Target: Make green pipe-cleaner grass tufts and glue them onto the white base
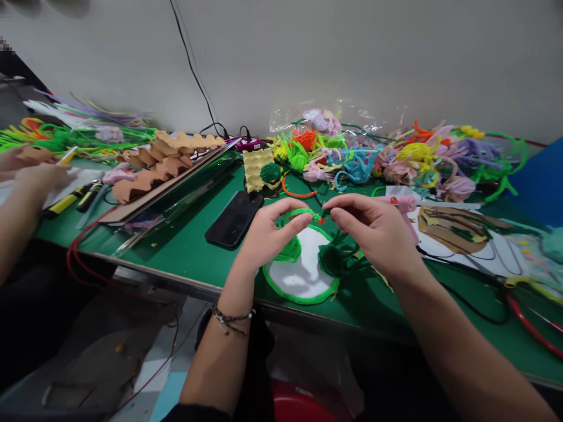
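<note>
My left hand [275, 231] is closed in a pinch on a bright green pipe cleaner [303, 211]. A small orange-red bit [321, 220] shows at the pipe cleaner's tip. Facing it, my right hand [373, 231] pinches the end of a dark green pipe cleaner [326, 213], close to the orange bit. Beneath both hands lies a round white disc [292, 275] with a bright green fuzzy rim. A dark green pipe-cleaner bundle [333, 258] sits over the disc's right side, and a bright green piece [288, 251] over its left, partly hidden by my hand.
A black phone [234, 220] lies left of my hands. Beyond it are an egg-carton piece [253, 167] and heaped colourful pipe cleaners [356, 161]. A pink glue gun [407, 205] and red-handled tool [530, 322] lie right. Another person's hand [39, 179] is at far left.
</note>
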A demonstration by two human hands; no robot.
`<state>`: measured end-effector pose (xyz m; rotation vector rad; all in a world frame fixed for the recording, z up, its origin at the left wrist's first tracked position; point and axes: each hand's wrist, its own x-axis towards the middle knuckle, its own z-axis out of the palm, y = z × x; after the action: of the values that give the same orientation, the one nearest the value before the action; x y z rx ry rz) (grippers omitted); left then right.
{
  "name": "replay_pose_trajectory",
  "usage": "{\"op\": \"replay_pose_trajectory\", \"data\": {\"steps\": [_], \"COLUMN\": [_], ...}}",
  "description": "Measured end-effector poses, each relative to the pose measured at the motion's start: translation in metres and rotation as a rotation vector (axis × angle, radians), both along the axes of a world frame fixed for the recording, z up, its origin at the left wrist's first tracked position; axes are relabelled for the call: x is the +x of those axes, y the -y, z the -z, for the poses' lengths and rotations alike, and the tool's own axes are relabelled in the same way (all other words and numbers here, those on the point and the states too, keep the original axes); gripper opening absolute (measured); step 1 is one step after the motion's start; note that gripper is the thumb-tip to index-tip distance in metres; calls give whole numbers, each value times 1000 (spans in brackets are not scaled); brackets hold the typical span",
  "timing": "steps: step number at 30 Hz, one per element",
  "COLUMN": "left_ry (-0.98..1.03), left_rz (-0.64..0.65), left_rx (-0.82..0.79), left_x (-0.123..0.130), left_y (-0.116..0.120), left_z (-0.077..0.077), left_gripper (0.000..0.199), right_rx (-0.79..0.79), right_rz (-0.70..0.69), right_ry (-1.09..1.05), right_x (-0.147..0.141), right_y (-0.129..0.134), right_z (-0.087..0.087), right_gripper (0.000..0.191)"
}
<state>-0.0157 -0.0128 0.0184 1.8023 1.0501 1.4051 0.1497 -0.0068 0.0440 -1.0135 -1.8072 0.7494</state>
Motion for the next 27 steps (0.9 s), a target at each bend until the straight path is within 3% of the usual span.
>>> {"op": "replay_pose_trajectory", "data": {"steps": [15, 27], "left_ry": [-44, -16], "left_rz": [90, -24], "left_rx": [19, 27], "left_x": [4, 1], "left_y": [2, 1], "left_z": [-4, -1], "left_gripper": [6, 12], "right_rx": [-182, 173], "right_rz": [-145, 38], "right_ry": [-172, 184], "right_x": [1, 4], "right_y": [-4, -2], "right_z": [6, 4], "right_gripper": [10, 12]}}
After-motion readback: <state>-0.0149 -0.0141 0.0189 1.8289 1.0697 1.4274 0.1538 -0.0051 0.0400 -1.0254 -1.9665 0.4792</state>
